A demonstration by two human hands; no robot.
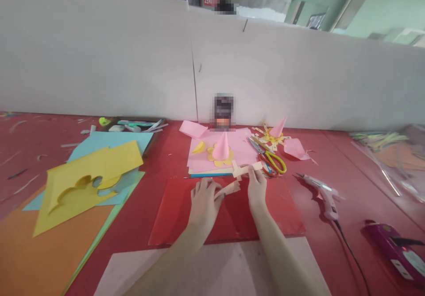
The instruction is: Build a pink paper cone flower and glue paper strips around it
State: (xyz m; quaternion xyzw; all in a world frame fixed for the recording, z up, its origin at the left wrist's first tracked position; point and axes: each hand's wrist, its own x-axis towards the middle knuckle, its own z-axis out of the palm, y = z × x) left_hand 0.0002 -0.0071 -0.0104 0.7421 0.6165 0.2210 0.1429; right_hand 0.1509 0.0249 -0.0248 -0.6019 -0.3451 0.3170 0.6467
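My left hand (204,202) and my right hand (256,187) rest over a red sheet of paper (175,216) in front of me. Both pinch a small shape made of crossed cream paper strips (241,172). The left fingers grip its lower strip end, the right fingers its upper right part. Just beyond lies a pink sheet (244,152) carrying a pink paper cone (222,147) on a yellow paper flower (212,155).
Yellow-handled scissors (274,158) and another pink cone (278,130) lie right of the pink sheet. A white glue gun (323,194) with cord lies at right, a purple device (396,251) further right. Yellow cut paper (83,185), blue and orange sheets lie left. White partition behind.
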